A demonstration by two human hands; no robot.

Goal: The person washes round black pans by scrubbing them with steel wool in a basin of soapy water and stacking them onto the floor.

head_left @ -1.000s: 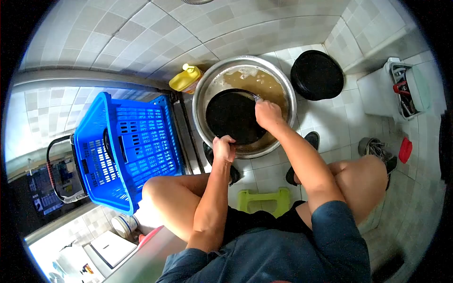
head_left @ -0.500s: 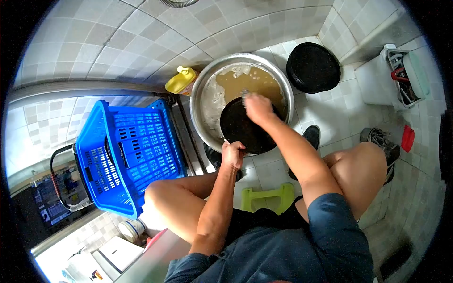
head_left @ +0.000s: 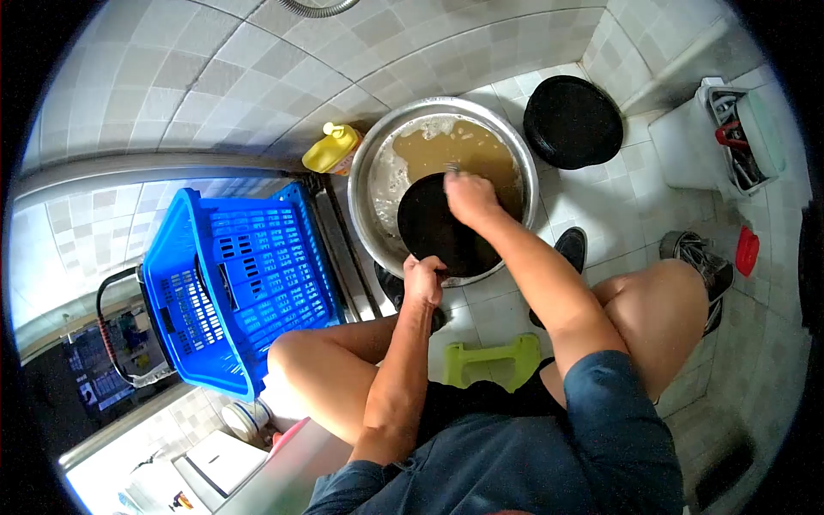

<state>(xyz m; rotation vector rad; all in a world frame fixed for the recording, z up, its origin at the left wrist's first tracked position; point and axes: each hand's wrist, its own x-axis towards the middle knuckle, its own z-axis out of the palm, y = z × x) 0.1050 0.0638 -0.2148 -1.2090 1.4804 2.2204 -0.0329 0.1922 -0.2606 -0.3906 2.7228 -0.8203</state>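
My left hand (head_left: 423,280) is closed on the near rim of a black round pan (head_left: 433,225), thumb on top. The pan is tilted over a wide metal basin (head_left: 364,227) of murky, sudsy water (head_left: 438,148). My right hand (head_left: 470,197) is closed at the pan's upper right edge. A bit of a silvery scrubber (head_left: 451,169), which looks like steel wool, pokes out past its fingers; the rest is hidden in the hand.
Right of the basin lies another black pan (head_left: 573,122). A yellow bottle (head_left: 331,153) stands left of the basin. A blue plastic basket (head_left: 270,266) is at the left, a green stool (head_left: 493,360) below me. A white bin (head_left: 682,142) holding tools stands at the right.
The view has shifted slightly. My right hand stays at the pan's upper edge with the scrubber at a slightly different angle. My left hand keeps its hold on the rim.
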